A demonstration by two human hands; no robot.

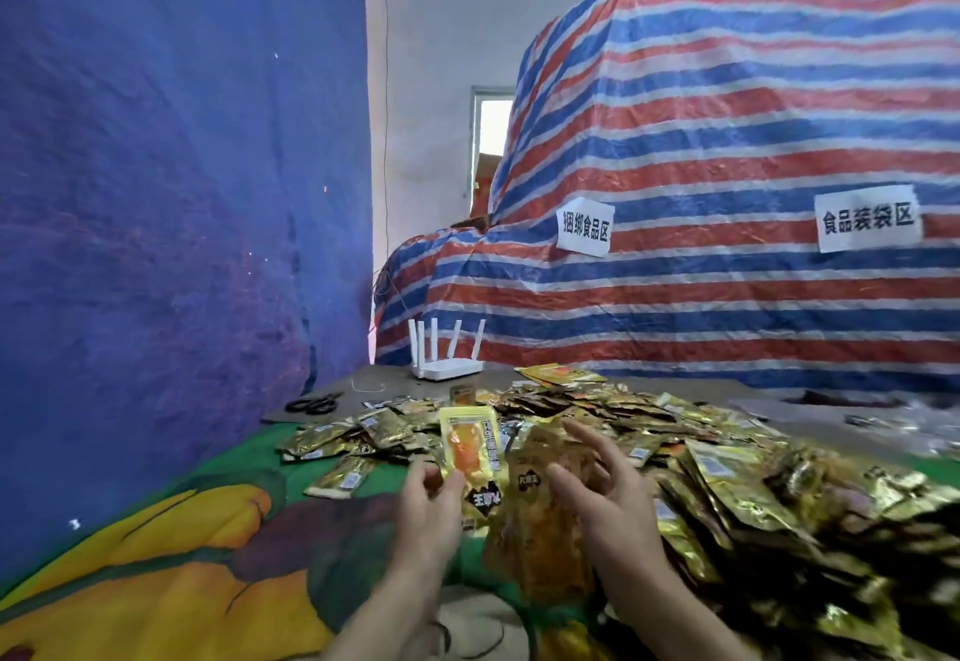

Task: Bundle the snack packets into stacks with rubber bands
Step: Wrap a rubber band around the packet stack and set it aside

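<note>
Storage-room setting: blue fabric wall, a striped red-white-blue tarpaulin (727, 193) draped over bulk goods behind the work surface. Work surface is a soft printed cloth (171, 530), green and orange, slightly rumpled.

Landmark: the heap of snack packets (649, 432), glossy gold foil, flat, crinkled, lying every which way. It fills the cloth's far and right side. Behind the heap, a white router (447, 364); to its left rear, black scissors (314, 404).

Left hand (428, 499), at the heap's near-left edge, pinches one yellow packet (471, 447) between thumb and fingers at its lower end. Packet stands nearly upright, long axis leaning slightly away from the person, clear window showing an orange piece.

Right hand (608, 484), just right of that packet, fingers spread and loosely curved; a second gold packet (535, 484) sits by its thumb. Blur prevents saying whether it is gripped or merely touched.

Judgement: stacking step, early. The two packets are side by side, long axes roughly parallel; the right hand is nearer the heap, so it feeds. Slick foil should slide when squared up. No rubber band identifiable.
</note>
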